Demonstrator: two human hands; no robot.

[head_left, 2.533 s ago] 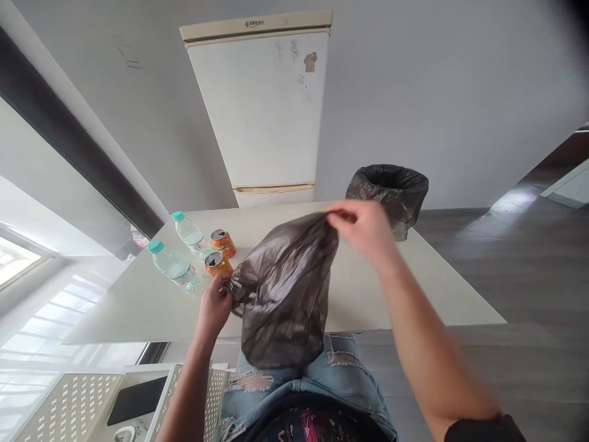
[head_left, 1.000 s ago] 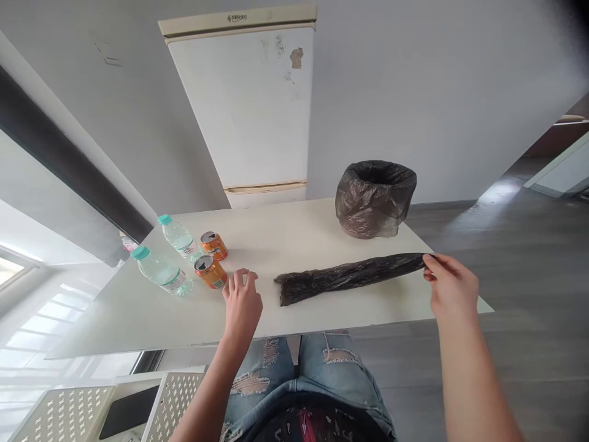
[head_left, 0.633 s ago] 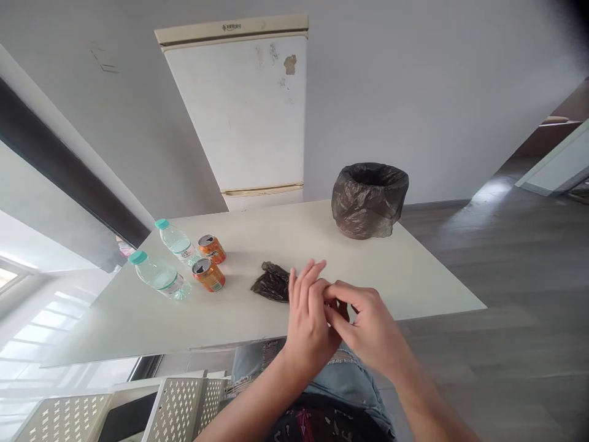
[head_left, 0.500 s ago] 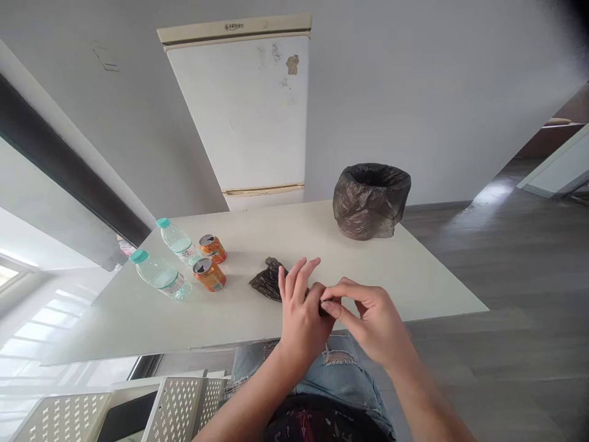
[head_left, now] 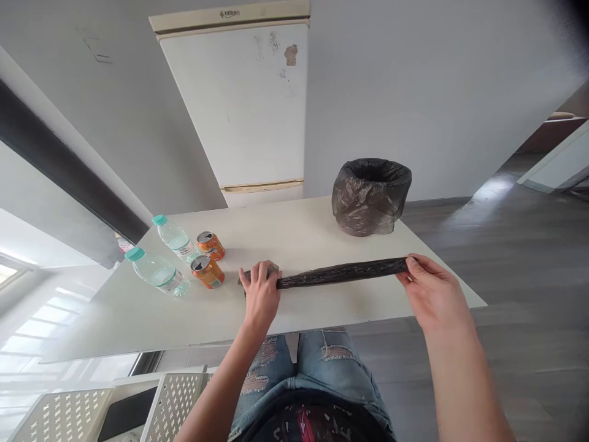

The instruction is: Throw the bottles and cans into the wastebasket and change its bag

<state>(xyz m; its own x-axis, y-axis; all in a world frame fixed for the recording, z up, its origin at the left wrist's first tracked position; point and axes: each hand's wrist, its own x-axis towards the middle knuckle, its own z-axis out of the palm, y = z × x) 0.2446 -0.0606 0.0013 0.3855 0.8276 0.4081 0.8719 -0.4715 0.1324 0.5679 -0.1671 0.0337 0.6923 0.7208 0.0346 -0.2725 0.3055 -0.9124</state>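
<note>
A black plastic bag (head_left: 343,272) is stretched into a long, narrow strip above the white table (head_left: 304,319). Around its left part, near the bunched end, my left hand (head_left: 262,291) is closed. My right hand (head_left: 430,288) pinches the far right end between thumb and fingers, close to the table's right edge. Left of my left hand stand two orange cans (head_left: 208,272) with opened tops. Beside them are two clear plastic bottles (head_left: 159,274) with teal caps, both standing upright.
A bin lined with a dark bag (head_left: 368,199) stands at the table's back right. Behind the table is a white fridge (head_left: 257,116) against the grey wall. White perforated baskets (head_left: 172,402) sit low at the front left.
My hands were close together near the middle, with the bag bunched up. Now the left has moved left and the right far to the right, and the bag is drawn out long between them.
</note>
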